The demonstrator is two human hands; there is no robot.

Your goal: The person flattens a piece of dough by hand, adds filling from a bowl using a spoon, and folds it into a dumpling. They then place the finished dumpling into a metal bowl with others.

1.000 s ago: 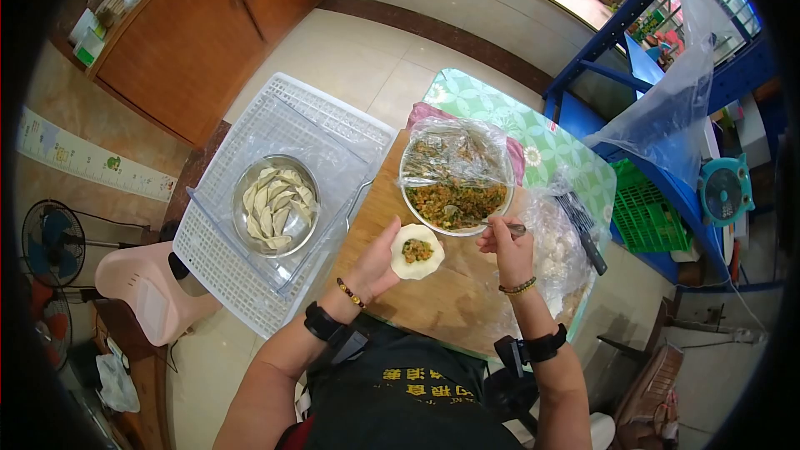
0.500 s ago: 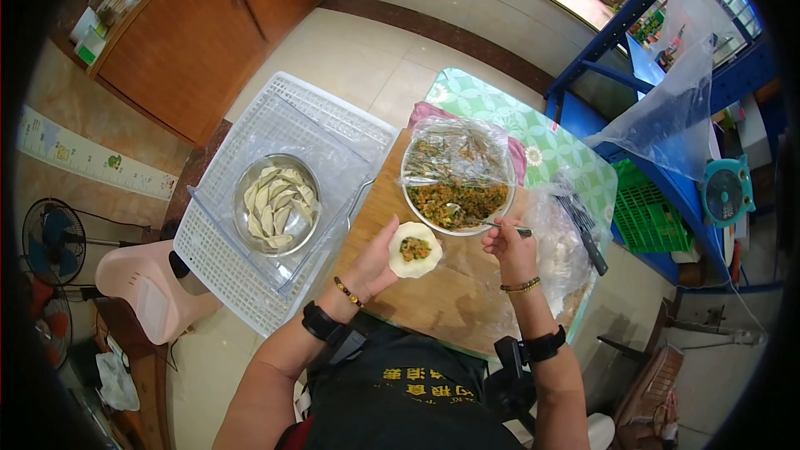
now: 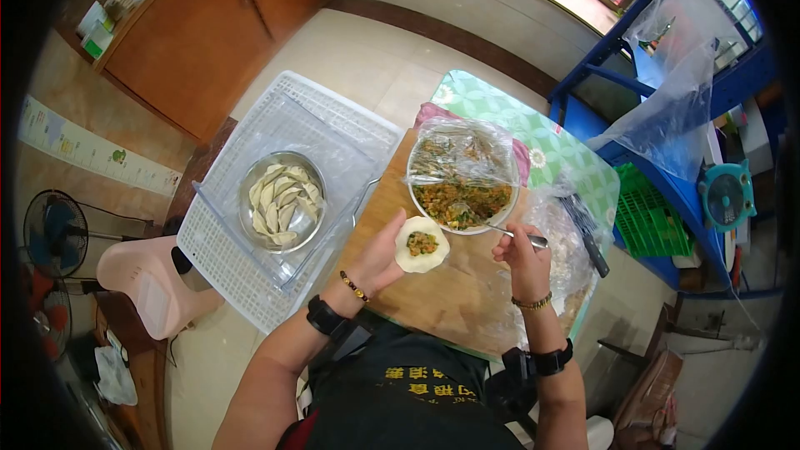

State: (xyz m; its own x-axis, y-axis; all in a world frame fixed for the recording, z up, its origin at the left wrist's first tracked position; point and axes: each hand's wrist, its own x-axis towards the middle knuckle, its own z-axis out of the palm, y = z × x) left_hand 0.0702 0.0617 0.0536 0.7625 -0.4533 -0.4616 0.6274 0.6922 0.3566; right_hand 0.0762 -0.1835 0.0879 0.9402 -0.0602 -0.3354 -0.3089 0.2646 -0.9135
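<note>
A round dough wrapper (image 3: 435,260) lies across the fingers of my left hand (image 3: 380,257), with a small mound of chopped filling (image 3: 422,242) at its middle. My right hand (image 3: 528,265) has its fingers around the handle of a metal spoon (image 3: 538,242), just off the near right rim of the filling bowl (image 3: 414,197). The spoon's head is hard to make out against the green and orange filling (image 3: 467,202). Clear plastic film (image 3: 462,146) covers the far part of that bowl.
On the left, a steel bowl (image 3: 323,192) of folded dumplings sits on a plastic sheet over a white perforated crate (image 3: 208,262). Under my hands is a wooden board (image 3: 450,308). Crumpled plastic (image 3: 554,233) and a black-handled knife (image 3: 596,257) lie right of it.
My right hand and the spoon handle have shifted slightly right and toward me, and more of the handle's end shows. My left hand still holds the wrapper with its filling.
</note>
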